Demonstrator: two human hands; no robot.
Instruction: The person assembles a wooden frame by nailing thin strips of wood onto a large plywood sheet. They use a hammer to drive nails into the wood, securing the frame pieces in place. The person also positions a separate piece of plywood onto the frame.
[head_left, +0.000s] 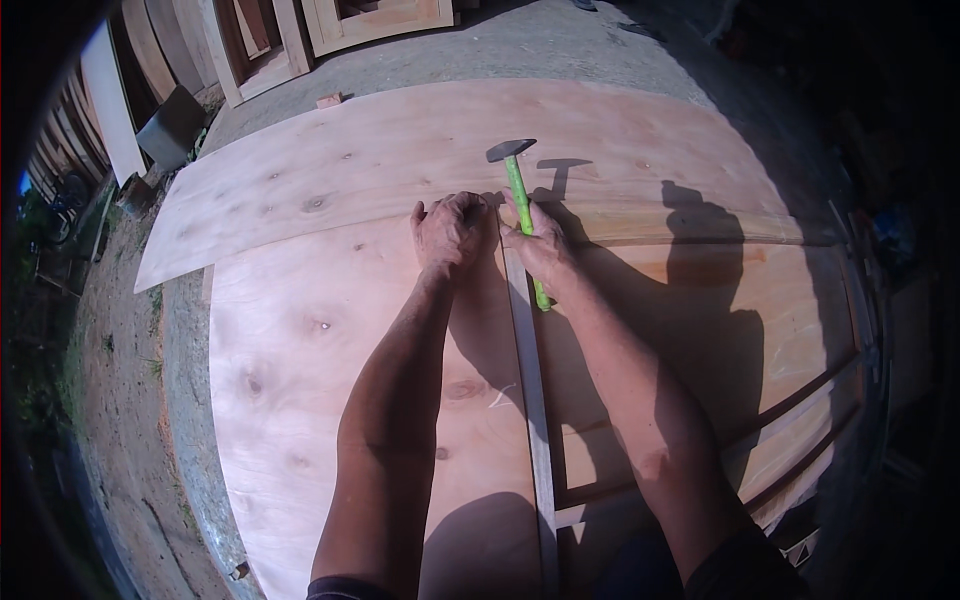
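My right hand (545, 248) is closed around the green handle of a hammer (521, 195), whose dark metal head points away from me, raised above the far plywood sheet. Close beside it on the left, my left hand (448, 232) has its fingers curled together at the top end of a pale wooden strip (533, 400). What those fingertips pinch, if anything, is hidden. Both hands are over the seam between the near plywood sheet (290, 370) and the far plywood sheet (420, 130). The strip runs from the hands back toward me along the near sheet's right edge.
Right of the strip lies a wooden frame with panels (790, 330), partly under my shadow. A small wood block (329, 100) sits at the far sheet's edge. Beyond stand wooden frames (380, 25); boards (110, 100) lean at the far left, near a grey container (172, 128).
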